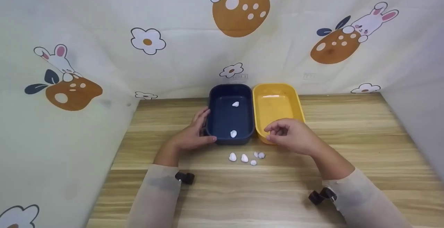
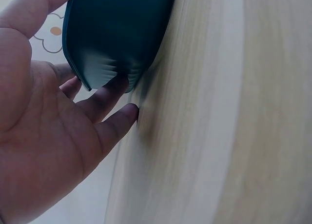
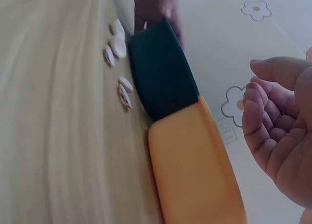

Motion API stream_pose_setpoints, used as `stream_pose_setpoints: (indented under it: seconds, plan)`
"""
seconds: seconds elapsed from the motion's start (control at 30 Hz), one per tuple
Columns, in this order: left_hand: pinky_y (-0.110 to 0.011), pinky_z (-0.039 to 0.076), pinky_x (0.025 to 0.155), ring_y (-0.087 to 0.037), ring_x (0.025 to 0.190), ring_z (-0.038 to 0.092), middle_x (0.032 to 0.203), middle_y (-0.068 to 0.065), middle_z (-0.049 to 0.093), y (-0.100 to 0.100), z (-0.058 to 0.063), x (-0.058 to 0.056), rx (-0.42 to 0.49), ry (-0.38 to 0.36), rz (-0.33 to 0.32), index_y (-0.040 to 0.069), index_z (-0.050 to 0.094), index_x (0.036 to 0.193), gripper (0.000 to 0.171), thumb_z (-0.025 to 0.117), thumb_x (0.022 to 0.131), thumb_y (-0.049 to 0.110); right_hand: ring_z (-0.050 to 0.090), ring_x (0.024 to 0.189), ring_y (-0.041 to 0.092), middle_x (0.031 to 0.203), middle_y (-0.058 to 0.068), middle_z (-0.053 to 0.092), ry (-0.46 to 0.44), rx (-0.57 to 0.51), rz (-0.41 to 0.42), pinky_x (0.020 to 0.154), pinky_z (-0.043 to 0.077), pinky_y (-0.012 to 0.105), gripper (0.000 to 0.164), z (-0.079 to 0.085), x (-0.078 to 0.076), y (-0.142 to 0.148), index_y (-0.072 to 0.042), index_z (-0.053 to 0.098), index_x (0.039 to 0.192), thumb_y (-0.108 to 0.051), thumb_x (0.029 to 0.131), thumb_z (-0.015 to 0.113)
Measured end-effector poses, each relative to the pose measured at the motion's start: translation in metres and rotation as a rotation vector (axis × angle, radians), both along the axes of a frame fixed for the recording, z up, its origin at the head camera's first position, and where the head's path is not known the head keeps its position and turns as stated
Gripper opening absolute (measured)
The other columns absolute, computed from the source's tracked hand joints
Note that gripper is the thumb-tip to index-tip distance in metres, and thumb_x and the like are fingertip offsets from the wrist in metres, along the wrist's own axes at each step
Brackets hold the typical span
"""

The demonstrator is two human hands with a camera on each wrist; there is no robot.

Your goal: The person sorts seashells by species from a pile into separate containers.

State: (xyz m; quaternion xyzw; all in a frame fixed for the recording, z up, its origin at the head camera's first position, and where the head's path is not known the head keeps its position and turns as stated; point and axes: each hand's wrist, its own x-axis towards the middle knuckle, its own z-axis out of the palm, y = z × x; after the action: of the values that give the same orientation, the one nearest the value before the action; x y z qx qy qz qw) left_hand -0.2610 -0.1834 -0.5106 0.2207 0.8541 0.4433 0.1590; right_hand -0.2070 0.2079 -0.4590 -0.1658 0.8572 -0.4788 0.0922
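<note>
My left hand [image 1: 190,136] holds the dark blue box [image 1: 230,118] at its near left corner. Its thumb is at the front rim and its fingers [image 2: 105,97] spread along the outer side. Inside that box lie two small white shell-like pieces, one toward the back [image 1: 236,104] and one near the front [image 1: 233,134]. Over the near right part of the yellow box [image 1: 277,89] hovers my right hand [image 1: 295,136]. Its fingers are loosely bent, the thumb stands apart from them, and nothing shows between them in the right wrist view.
Several similar whitish pieces [image 1: 244,158] lie on the wooden table [image 1: 222,193] just in front of the boxes. The two boxes stand side by side against a cloth backdrop [image 1: 180,68] printed with rabbits and flowers. Dark wrist cameras [image 1: 321,196] are worn on both sleeves.
</note>
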Motion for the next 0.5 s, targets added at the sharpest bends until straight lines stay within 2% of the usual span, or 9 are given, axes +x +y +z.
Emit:
stream_pose_setpoints:
  seconds: [0.2, 0.33, 0.5]
  plan:
    - [-0.056, 0.03, 0.132, -0.039, 0.165, 0.023, 0.181, 0.001, -0.008, 0.0, 0.0, 0.0, -0.02, 0.003, 0.008, 0.021, 0.005, 0.174, 0.116, 0.083, 0.092, 0.047, 0.069, 0.088, 0.017, 0.095, 0.004, 0.077, -0.018, 0.016, 0.081, 0.077, 0.059, 0.019, 0.024, -0.012, 0.015, -0.004, -0.007, 0.081, 0.11, -0.02, 0.091, 0.087]
    - [-0.056, 0.03, 0.132, -0.039, 0.165, 0.023, 0.18, 0.006, -0.009, 0.0, 0.001, 0.0, -0.022, -0.003, 0.017, 0.022, 0.006, 0.174, 0.116, 0.083, 0.092, 0.048, 0.07, 0.089, 0.016, 0.095, 0.004, 0.078, -0.024, 0.028, 0.094, 0.078, 0.06, 0.02, 0.026, -0.02, 0.018, -0.006, -0.005, 0.08, 0.112, -0.02, 0.091, 0.086]
    - [-0.054, 0.031, 0.132, -0.039, 0.165, 0.022, 0.18, 0.006, -0.009, 0.0, 0.001, 0.0, -0.013, -0.007, 0.007, 0.02, 0.005, 0.174, 0.117, 0.084, 0.092, 0.047, 0.069, 0.087, 0.013, 0.093, 0.001, 0.077, -0.001, 0.062, 0.118, 0.077, 0.06, 0.02, 0.028, -0.027, 0.021, -0.01, -0.004, 0.08, 0.112, -0.021, 0.091, 0.086]
